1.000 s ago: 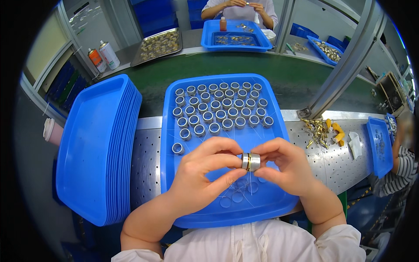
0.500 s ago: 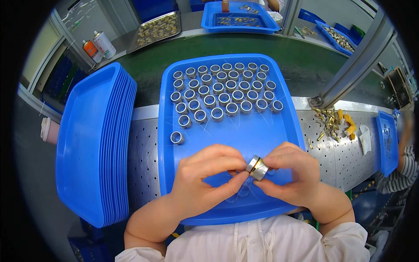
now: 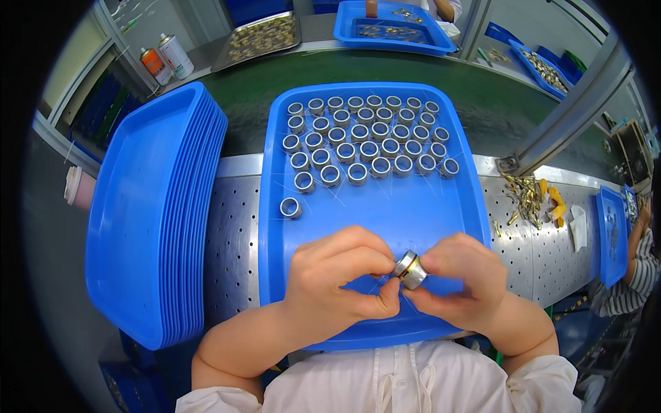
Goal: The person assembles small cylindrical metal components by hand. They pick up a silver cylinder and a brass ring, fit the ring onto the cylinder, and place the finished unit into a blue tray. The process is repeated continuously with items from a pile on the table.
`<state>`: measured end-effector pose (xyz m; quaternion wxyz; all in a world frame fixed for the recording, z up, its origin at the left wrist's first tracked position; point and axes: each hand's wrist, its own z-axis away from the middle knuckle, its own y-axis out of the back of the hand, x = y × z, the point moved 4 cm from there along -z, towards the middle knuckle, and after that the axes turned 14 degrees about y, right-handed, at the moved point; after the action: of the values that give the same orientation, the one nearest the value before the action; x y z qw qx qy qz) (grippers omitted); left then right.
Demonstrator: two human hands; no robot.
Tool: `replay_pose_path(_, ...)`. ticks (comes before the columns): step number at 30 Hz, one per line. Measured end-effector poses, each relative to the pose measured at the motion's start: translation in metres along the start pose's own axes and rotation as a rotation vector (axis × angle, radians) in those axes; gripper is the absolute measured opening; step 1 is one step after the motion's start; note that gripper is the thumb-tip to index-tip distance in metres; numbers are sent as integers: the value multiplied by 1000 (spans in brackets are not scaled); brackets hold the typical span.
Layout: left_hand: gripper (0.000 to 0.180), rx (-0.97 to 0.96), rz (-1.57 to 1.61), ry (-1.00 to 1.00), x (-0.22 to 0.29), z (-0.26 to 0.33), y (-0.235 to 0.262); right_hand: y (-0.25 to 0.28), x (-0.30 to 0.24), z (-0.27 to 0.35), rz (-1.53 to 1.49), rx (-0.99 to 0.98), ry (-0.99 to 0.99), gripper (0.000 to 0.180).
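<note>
In the head view, low in the centre of the frame, the left hand (image 3: 337, 279) and the right hand (image 3: 463, 279) meet fingertip to fingertip, both curled closed around one small metal ring (image 3: 410, 268), which sits tilted between them just above the near end of a blue tray (image 3: 441, 210). In the upper half of that tray stand rows of like metal rings (image 3: 368, 141), set close together, with one ring (image 3: 290, 207) lying apart at the tray's left edge. The tray rests on a counter (image 3: 234, 227) of grey perforated metal, which gives way to a dark green belt (image 3: 496, 96) across the upper middle of the frame. At the left a stack of empty blue trays (image 3: 148, 213) leans over the counter's edge. At the right lie a scatter of small brass parts (image 3: 527, 196) and a narrow blue tray (image 3: 610, 234). At the top sit a steel tray of parts (image 3: 258, 38), two spray cans (image 3: 165, 58) and another blue tray (image 3: 399, 27), with another person's hand (image 3: 444, 8) just beyond it.
</note>
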<state>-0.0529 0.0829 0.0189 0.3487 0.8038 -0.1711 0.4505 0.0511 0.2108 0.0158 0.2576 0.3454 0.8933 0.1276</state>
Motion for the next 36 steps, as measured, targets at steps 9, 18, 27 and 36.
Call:
replay_pose_path(9, 21, 50, -10, -46, 0, 1, 0, 2, 2, -2, -55, -19, -38, 41)
replay_pose_path(18, 21, -24, 346, 247, -10, -5, -3, 5, -1, -4, 91, -54, 41, 44)
replay_pose_path(27, 21, -6, 119, 91, -7, -4, -1, 5, -8, -6, 151, -108, 107, 37)
replay_pose_path(36, 20, 25, 10, 26, -3, -2, -1, 1, -9, 1, 175, -79, 130, 38)
